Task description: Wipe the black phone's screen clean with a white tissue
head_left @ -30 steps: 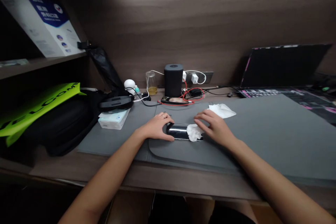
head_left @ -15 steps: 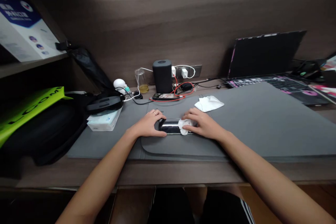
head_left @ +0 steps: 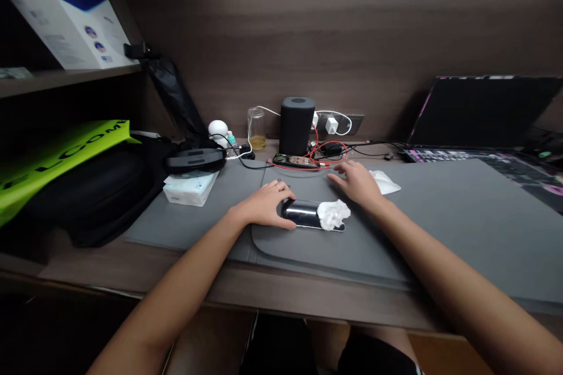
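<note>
A dark smartphone (head_left: 303,214) lies flat on the grey mat, its glossy surface catching a streak of light. My left hand (head_left: 267,205) grips its left end, thumb on the near edge and fingers on the far edge. On the phone's right part rests a crumpled white tissue (head_left: 333,214), with no hand on it. My right hand (head_left: 358,183) is beyond and to the right of the phone, fingers apart and holding nothing. Partly hidden behind that hand is a folded white tissue (head_left: 385,182).
Behind my hands stand a black speaker (head_left: 297,126), a glass jar (head_left: 257,129) and a second phone (head_left: 297,161) among red and black cables. To the left are a tissue pack (head_left: 190,188) and a black bag (head_left: 101,181); a laptop (head_left: 479,114) is at right.
My right hand has let go of the crumpled tissue, leaving it on the phone, and moved away toward the back. My left hand keeps hold of the phone. The camera view has shifted.
</note>
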A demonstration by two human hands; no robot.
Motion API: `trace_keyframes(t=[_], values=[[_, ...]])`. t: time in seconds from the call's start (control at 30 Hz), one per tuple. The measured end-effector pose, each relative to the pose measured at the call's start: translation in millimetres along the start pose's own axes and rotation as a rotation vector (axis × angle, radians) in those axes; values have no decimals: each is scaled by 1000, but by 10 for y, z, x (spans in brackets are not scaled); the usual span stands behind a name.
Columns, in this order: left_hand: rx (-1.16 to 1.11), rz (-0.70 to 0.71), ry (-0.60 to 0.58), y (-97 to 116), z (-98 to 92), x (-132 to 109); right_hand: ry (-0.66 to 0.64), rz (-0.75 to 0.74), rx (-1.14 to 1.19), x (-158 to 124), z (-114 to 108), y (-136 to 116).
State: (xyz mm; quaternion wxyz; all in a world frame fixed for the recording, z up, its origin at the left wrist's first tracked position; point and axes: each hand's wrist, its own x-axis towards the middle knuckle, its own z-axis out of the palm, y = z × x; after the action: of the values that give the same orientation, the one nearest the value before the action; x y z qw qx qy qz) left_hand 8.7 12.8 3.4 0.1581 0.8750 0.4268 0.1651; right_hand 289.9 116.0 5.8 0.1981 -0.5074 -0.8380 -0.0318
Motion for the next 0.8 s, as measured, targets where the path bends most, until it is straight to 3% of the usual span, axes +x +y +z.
trace_keyframes(t=[0.27, 0.8], values=[[-19, 14, 11, -1, 4, 10, 33, 55, -86, 368, 284, -1], [-11, 3, 3, 12, 10, 13, 76, 155, -31, 513, 370, 56]])
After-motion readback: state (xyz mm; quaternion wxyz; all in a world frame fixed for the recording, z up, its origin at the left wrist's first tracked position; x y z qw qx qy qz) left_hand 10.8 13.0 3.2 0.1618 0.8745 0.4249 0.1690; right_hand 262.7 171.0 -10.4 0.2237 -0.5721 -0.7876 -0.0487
